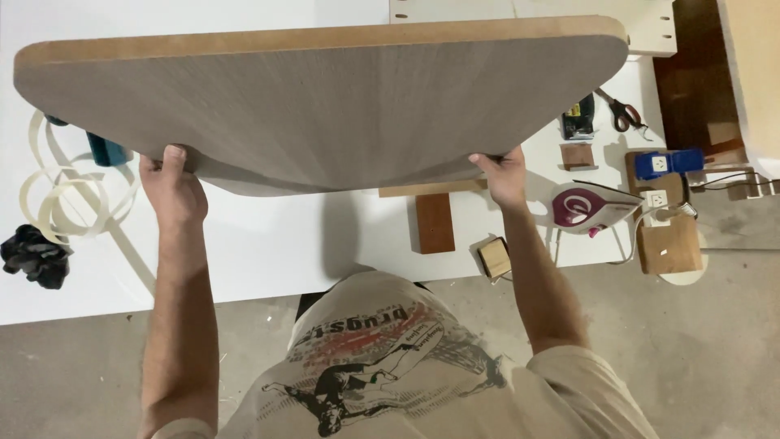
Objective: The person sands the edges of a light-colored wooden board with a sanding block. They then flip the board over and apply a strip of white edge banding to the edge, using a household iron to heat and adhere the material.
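1. Both hands grip the near curved edge of a large grey wood-grain panel with rounded corners and a tan edge band (pixel 325 106): the left hand (pixel 172 191) closed on it at the left, the right hand (pixel 502 179) closed on it at the right.
2. Held above the white bench (pixel 268 244), the panel has its long axis running left to right, its straight edge away from the person.
3. Under its left end lie loops of cream edge-banding strip (pixel 65 195) and a black cloth (pixel 34 256).
4. Near the bench's right edge sit a white and magenta clothes iron (pixel 591 206), red-handled scissors (pixel 621 112) and a brown wooden block (pixel 435 222).
5. Bare bench lies between the arms.
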